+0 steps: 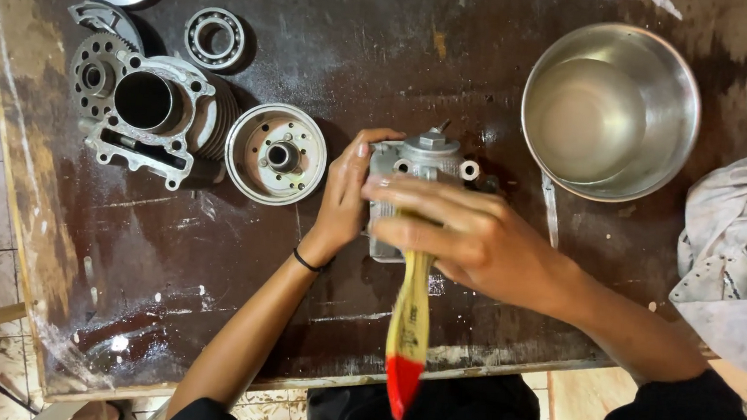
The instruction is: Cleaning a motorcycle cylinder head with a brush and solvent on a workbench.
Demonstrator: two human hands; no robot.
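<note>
Brush [409,328] on hand-held cylinder head [421,165]

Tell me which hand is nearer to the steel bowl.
The right hand. It holds a paintbrush over the metal part, below and left of the steel bowl. The left hand grips that part's far side, farther from the bowl.

My left hand [343,200] and right hand [460,235] meet on the engine part [421,165] at the table's [207,295] middle; the brush [409,328] runs from my right hand back toward me. Left of it lies the round hub [276,153], further left the cylinder block [154,117], the bearing [215,38] behind. The bowl [657,108] stands right, the rag [738,256] beyond
</note>
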